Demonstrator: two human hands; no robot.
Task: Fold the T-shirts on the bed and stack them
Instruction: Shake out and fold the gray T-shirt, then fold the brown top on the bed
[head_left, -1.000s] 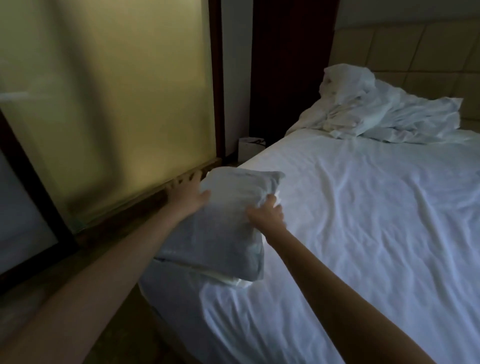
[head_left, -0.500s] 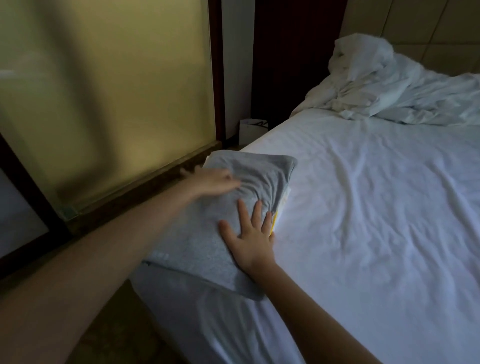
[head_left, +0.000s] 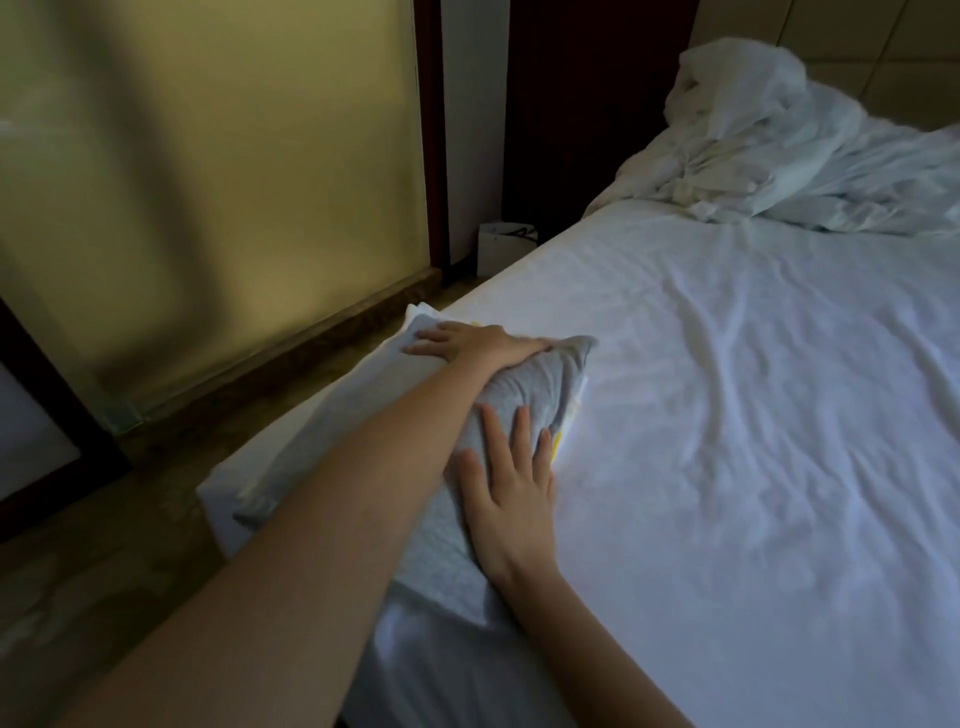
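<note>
White sheeting covers the bed (head_left: 727, 415), lightly creased, in a dim room. The task item, a folded grey T-shirt (head_left: 540, 379), lies on top of a stack at the bed's near left corner, close to the mattress edge.

Under the grey T-shirt, a white garment (head_left: 415, 313) shows at the stack's 11 o'clock corner. A yellow edge (head_left: 557, 445) shows along the 3 o'clock side. How many pieces make up the stack cannot be determined.

My left hand (head_left: 467, 345) lies flat on the far end of the grey T-shirt, palm down, fingers extended toward 9 o'clock. My right hand (head_left: 511, 483) lies flat on the near half, fingers straight, slightly spread and pointing to 12 o'clock. Neither of my hands grips anything; both press on the cloth. My left forearm crosses over the stack from 7 o'clock.

From the stack:
- A crumpled white duvet (head_left: 810, 161) is heaped at 2 o'clock, well apart, against the padded headboard (head_left: 883, 47).
- A small white paper bag (head_left: 501, 247) stands on the floor at 12 o'clock, beside the bed.
- A frosted glass panel (head_left: 208, 182) occupies 10 o'clock, with a dark frame along its right side.
</note>
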